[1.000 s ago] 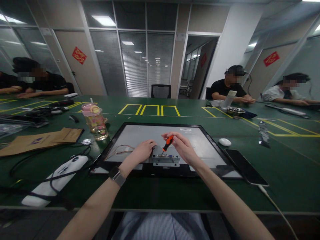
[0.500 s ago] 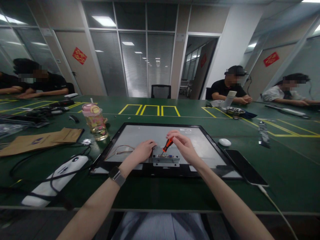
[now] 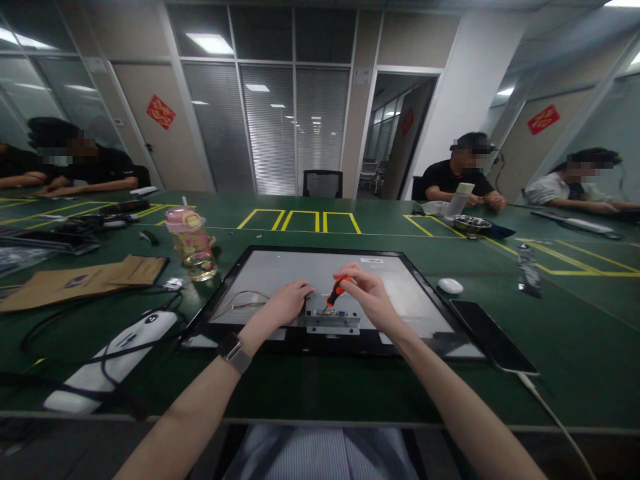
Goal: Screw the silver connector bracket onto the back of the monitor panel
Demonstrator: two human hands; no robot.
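A display panel with a black frame lies back side up on the green table. Near its front edge a metal bracket with ports stands on it. My right hand is closed around the handle of an orange and black screwdriver. The screwdriver tilts, with its shaft pointing down to the left at the bracket's ports; whether the tip touches anything is too small to tell. At the bracket's left end, my left hand grips its edge, fingertips partly hidden. Thin wires lie on the panel left of that hand.
To the left are a pink-lidded cup, a brown paper bag and a white power strip with black cables. On the right lie a phone on a cable and a white case. Several people sit across the table.
My right hand has lowered slightly and its fingers have shifted around the screwdriver handle, covering more of it. My left hand and the panel have stayed in place.
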